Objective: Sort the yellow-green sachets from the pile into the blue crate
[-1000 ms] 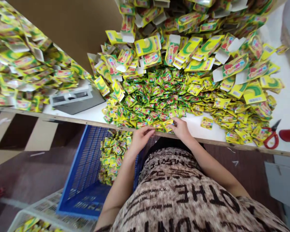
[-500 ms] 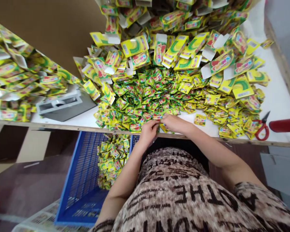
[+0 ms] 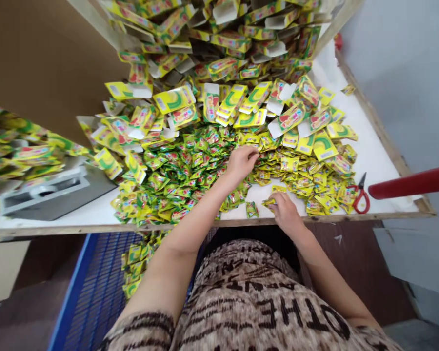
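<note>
My left hand [image 3: 242, 161] reaches over the heap of small packets, its fingers curled together at the edge of the yellow packets [image 3: 289, 165]; whatever is between the fingertips is too small to make out. Close to the table's front edge, my right hand [image 3: 286, 212] pinches a yellow packet [image 3: 269, 201]. A single green packet [image 3: 252, 209] lies on the white tabletop left of that hand. Green packets [image 3: 197, 156] fill the middle and left of the heap. Behind them lie many yellow printed boxes [image 3: 174, 99], several with open white flaps.
Red-handled scissors [image 3: 361, 199] lie at the right, beside a red bar [image 3: 409, 183]. A grey metal piece [image 3: 58, 192] sits at the left. Below the table's wooden edge [image 3: 241, 223] stands a blue crate [image 3: 91, 287] holding packets. A brown cardboard panel [image 3: 58, 58] rises at the back left.
My hands have parted: the left moved up over the heap, the right back to the right, onto a yellow packet. The whole view has shifted, with the table's contents appearing further left.
</note>
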Available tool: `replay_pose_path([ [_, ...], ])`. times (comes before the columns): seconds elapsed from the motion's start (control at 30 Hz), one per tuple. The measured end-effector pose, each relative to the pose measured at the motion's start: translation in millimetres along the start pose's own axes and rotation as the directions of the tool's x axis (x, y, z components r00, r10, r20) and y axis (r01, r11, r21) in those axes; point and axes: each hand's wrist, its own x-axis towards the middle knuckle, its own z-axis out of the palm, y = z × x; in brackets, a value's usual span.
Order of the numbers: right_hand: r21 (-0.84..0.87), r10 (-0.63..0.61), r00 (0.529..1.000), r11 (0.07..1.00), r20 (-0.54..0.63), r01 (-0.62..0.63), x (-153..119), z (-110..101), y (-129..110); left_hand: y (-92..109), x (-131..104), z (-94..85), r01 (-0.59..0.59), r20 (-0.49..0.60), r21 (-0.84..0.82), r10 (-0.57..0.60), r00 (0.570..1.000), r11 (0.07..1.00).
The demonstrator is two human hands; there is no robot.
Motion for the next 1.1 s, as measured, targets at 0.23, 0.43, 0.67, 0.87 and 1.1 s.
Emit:
replay_pose_path([
  [0.23,-0.17,0.054,0.983,0.985,0.177,-0.024,-18.5,0.6,21.5,47.0,46.7,73.3,-0.352,0.207,0.068,0.332,0.92,0.933],
  [0.43,-0.139,0.105,0.986,0.987,0.129,-0.086,-16.6,4.6,15.5,48.6,88.1,104.4,0.076,-0.043,0.25,-0.068,0.997,0.965],
  [0.67,0.054,0.118,0.993,0.992,0.003,-0.118,-24.3,12.8,22.1,43.6,93.1,100.1,0.019,-0.065,0.179,-0.007,0.998,0.984],
  [0.87,0.538,0.427,0.897,0.786,-0.115,-0.305,-13.6,-4.8,23.3,50.1,-2.5,-0.9,-0.112,-0.099,0.113,0.123,0.987,0.987],
  [1.1,0.921,0.403,0.914,0.332,0.056,-0.202,30.6,-8.9,-17.2,51.7,-110.8,-69.5,0.211,0.216,0.16,-0.243,0.946,0.964],
])
